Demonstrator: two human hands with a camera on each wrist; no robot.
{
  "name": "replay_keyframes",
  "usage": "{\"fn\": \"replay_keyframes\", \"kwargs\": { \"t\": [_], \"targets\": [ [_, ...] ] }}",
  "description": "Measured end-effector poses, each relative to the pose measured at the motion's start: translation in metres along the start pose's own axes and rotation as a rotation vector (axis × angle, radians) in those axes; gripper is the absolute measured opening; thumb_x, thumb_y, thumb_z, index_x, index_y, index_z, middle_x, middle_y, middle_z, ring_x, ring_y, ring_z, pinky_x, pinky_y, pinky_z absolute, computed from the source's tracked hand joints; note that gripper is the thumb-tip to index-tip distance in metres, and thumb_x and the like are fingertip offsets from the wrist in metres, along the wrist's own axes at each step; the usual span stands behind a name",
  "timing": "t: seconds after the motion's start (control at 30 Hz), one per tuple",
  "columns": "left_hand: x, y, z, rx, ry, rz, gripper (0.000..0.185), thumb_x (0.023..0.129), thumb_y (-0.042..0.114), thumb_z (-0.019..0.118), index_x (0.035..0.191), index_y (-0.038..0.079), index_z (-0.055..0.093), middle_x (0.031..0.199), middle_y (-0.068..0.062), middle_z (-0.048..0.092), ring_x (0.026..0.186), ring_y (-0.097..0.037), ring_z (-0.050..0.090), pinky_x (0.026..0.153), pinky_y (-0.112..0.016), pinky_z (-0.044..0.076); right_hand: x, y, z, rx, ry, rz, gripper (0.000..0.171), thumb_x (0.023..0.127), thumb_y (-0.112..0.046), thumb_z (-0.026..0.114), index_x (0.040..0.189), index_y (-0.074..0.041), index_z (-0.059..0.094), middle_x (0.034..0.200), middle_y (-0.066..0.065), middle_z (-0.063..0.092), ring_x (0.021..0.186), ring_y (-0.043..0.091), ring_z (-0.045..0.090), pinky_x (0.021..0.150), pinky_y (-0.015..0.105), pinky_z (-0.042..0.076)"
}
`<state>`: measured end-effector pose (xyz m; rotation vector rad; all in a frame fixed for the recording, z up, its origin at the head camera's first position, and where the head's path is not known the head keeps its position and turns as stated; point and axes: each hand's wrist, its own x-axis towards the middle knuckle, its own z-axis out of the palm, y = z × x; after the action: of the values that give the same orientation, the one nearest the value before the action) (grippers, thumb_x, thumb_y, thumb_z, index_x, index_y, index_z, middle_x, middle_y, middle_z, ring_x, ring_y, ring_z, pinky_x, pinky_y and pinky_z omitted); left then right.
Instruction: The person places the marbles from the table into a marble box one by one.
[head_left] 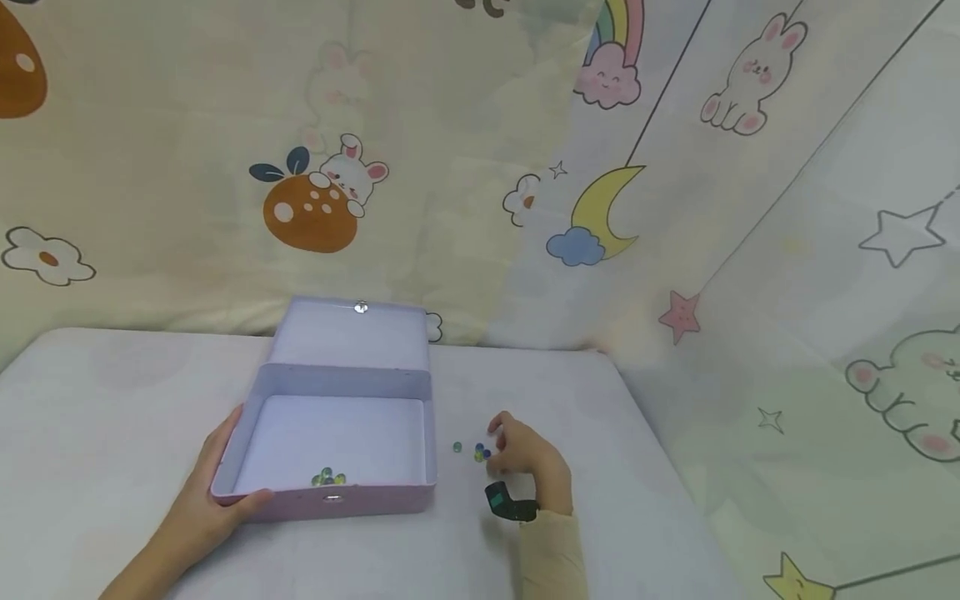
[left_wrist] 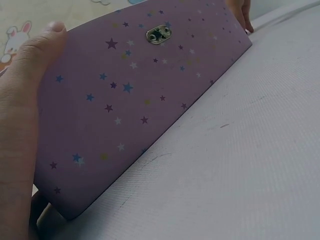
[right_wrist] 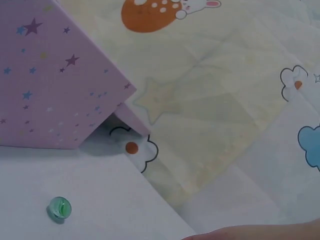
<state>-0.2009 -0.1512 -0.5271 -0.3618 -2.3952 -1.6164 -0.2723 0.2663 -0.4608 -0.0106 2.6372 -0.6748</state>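
A lilac hinged box with small stars on its outside sits on the white table, its lid raised at the back. My left hand grips the front left corner, thumb over the front wall. Several glass marbles lie inside, by the front wall. To the right of the box, my right hand is at a small cluster of marbles, fingers loosely bent and thumb side close to them. One green marble lies apart, between the cluster and the box. In the right wrist view only the hand's edge shows.
The white tabletop reaches back to a cloth backdrop printed with rabbits, flowers and stars. A black strap device is on my right wrist. The box front carries a metal clasp.
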Motion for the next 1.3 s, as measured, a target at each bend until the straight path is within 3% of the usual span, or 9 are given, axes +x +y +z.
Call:
{"fn": "replay_keyframes", "kwargs": {
  "t": [0.1, 0.3, 0.43, 0.73, 0.87, 1.1, 1.3],
  "targets": [
    [-0.001, 0.001, -0.004, -0.003, -0.009, -0.022, 0.107, 0.071, 0.019, 0.078, 0.154, 0.027, 0.010, 0.156, 0.015, 0.012, 0.132, 0.015, 0.012, 0.110, -0.060, 0.004, 0.000, 0.000, 0.000, -0.003, 0.024, 0.018, 0.041, 0.077, -0.010, 0.071, 0.113, -0.015, 0.053, 0.094, 0.003, 0.057, 0.081, 0.021, 0.053, 0.070, 0.036, 0.046],
    [0.000, 0.002, -0.002, -0.023, -0.021, -0.039, 0.107, 0.073, 0.019, 0.078, 0.154, 0.027, 0.009, 0.158, 0.011, 0.011, 0.139, 0.005, 0.009, 0.108, -0.067, 0.002, 0.004, 0.001, -0.001, 0.004, 0.169, 0.028, 0.011, 0.081, -0.004, 0.064, 0.090, -0.011, 0.062, 0.082, 0.004, 0.056, 0.078, 0.020, 0.051, 0.066, 0.031, 0.044],
    [0.002, 0.003, -0.003, -0.006, -0.025, -0.055, 0.106, 0.074, 0.021, 0.077, 0.154, 0.029, 0.008, 0.158, 0.006, 0.010, 0.144, -0.008, 0.009, 0.102, -0.076, 0.005, 0.011, -0.002, 0.000, 0.010, 0.242, 0.031, 0.007, 0.084, -0.005, 0.063, 0.086, -0.011, 0.067, 0.080, 0.004, 0.057, 0.077, 0.019, 0.051, 0.066, 0.030, 0.044],
    [-0.001, 0.001, 0.003, -0.029, -0.004, -0.018, 0.106, 0.073, 0.016, 0.077, 0.154, 0.027, 0.010, 0.155, 0.013, 0.013, 0.131, 0.015, 0.012, 0.104, -0.072, 0.006, 0.014, 0.003, 0.003, 0.053, 0.281, 0.059, 0.009, 0.082, -0.006, 0.064, 0.088, -0.011, 0.069, 0.087, 0.005, 0.062, 0.082, 0.020, 0.054, 0.073, 0.035, 0.049],
    [-0.003, 0.003, 0.007, -0.026, 0.006, -0.013, 0.106, 0.072, 0.016, 0.077, 0.154, 0.025, 0.011, 0.156, 0.010, 0.014, 0.131, 0.016, 0.012, 0.105, -0.071, 0.006, 0.015, 0.009, 0.004, 0.047, 0.323, 0.005, 0.009, 0.082, -0.007, 0.065, 0.089, -0.012, 0.070, 0.087, 0.004, 0.064, 0.081, 0.019, 0.055, 0.075, 0.036, 0.049],
    [-0.001, 0.003, 0.011, -0.013, -0.003, -0.008, 0.106, 0.071, 0.019, 0.078, 0.154, 0.025, 0.011, 0.158, -0.006, 0.014, 0.138, 0.007, 0.011, 0.100, -0.077, 0.010, 0.014, 0.014, -0.001, 0.118, 0.484, -0.115, 0.017, 0.083, -0.006, 0.064, 0.098, -0.009, 0.071, 0.092, 0.004, 0.068, 0.086, 0.018, 0.061, 0.081, 0.037, 0.052],
    [-0.003, 0.001, 0.007, -0.001, 0.005, -0.025, 0.106, 0.072, 0.019, 0.077, 0.154, 0.029, 0.009, 0.158, -0.005, 0.014, 0.139, 0.004, 0.012, 0.101, -0.075, 0.011, 0.013, -0.005, -0.005, 0.231, 0.491, -0.191, 0.015, 0.085, -0.012, 0.067, 0.099, -0.011, 0.073, 0.105, 0.006, 0.069, 0.097, 0.024, 0.065, 0.080, 0.037, 0.054]
  ]
}}
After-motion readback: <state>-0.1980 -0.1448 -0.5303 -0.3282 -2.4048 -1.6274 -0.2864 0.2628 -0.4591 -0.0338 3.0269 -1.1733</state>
